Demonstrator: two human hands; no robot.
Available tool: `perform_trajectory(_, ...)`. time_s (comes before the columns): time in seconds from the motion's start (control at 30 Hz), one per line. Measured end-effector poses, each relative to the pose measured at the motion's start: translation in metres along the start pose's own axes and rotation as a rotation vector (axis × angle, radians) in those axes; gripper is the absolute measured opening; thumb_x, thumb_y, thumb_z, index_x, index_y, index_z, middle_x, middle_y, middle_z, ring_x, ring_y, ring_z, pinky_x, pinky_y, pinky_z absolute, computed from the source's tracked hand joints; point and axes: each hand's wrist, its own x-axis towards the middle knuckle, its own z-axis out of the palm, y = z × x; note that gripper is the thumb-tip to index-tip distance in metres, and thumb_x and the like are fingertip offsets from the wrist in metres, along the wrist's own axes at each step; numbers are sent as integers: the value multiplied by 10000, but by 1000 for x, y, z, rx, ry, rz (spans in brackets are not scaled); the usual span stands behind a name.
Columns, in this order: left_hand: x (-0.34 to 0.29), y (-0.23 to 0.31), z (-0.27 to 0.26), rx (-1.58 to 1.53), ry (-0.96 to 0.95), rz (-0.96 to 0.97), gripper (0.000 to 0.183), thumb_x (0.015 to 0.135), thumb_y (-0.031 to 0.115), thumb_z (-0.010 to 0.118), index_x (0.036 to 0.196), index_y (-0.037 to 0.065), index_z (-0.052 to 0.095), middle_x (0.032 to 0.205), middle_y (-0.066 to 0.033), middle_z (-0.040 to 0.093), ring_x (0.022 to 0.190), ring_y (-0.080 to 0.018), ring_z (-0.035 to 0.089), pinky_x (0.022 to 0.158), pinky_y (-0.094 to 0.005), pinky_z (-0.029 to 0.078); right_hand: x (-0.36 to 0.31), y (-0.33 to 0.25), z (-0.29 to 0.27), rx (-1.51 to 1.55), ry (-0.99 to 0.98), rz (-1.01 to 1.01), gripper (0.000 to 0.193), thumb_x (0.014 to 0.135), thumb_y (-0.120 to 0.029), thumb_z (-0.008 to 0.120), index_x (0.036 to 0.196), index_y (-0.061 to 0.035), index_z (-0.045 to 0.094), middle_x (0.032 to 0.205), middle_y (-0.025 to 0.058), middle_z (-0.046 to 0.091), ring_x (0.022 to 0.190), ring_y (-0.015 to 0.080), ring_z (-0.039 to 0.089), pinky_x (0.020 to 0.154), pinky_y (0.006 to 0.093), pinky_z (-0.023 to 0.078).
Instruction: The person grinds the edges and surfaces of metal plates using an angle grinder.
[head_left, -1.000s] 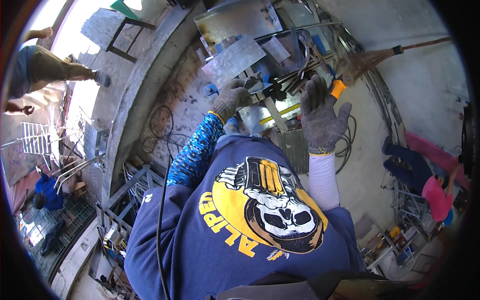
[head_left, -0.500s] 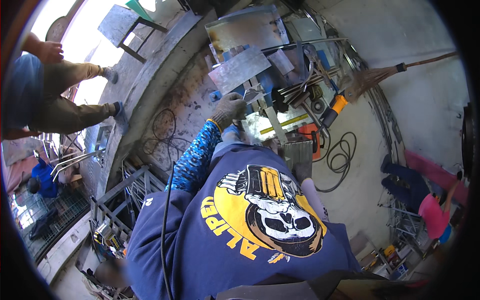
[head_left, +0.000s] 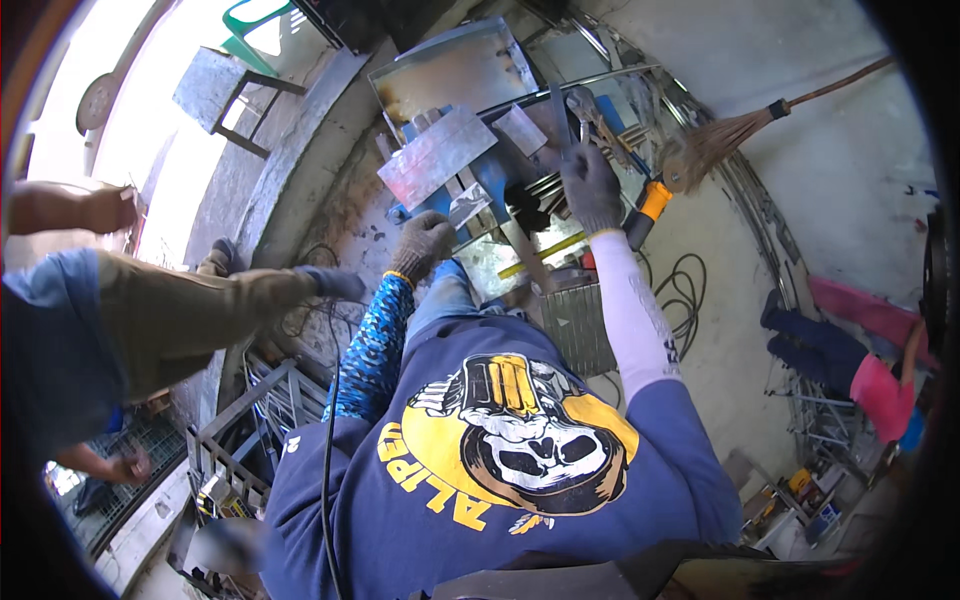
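Observation:
My left hand (head_left: 425, 243), in a grey knit glove, is closed at the lower left corner of a small bright piece of sheet metal (head_left: 469, 206). That piece lies over a blue metal fixture (head_left: 490, 172), beside a long flat bar (head_left: 522, 250). My right hand (head_left: 592, 187), also gloved, reaches past the fixture to a group of tools. Its fingers are curled at the lower end of a dark flat strip (head_left: 559, 112); their grip is partly hidden. A larger sheet-metal plate (head_left: 438, 157) rests on top, ahead of my left hand.
A yellow-and-black power tool (head_left: 654, 202) and a broom (head_left: 725, 152) lie to the right. A yellow measuring strip (head_left: 545, 254) lies nearer, by a ribbed metal block (head_left: 580, 325). Another person's leg (head_left: 200, 300) extends in from the left. Black cable (head_left: 690, 290) coils on the floor.
My right hand has come up from low beside my body to the tools ahead. The left stays by the small metal piece. The person at left has stepped closer, and the view has shifted.

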Motion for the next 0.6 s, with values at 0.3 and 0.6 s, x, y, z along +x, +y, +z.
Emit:
perform_trajectory(0.3, -20, 56, 15, 312, -159, -92, 302, 914, 281, 606, 976, 0, 698, 776, -105, 700, 627, -171, 634, 593, -334, 520, 75, -3, 37, -368, -224, 93, 456, 784, -213, 708, 1219, -105, 625, 1242, 230, 631, 1176, 378, 606, 991, 458, 487)
perform_trajectory(0.6, -7, 76, 13, 582, -345, -186, 369, 912, 355, 582, 962, 11, 705, 712, -117, 673, 565, -184, 624, 549, -346, 505, 13, 26, 6, 1075, -314, 561, 251, 853, -6, 593, 1101, 17, 568, 852, 124, 683, 658, 237, 697, 539, 335, 584)
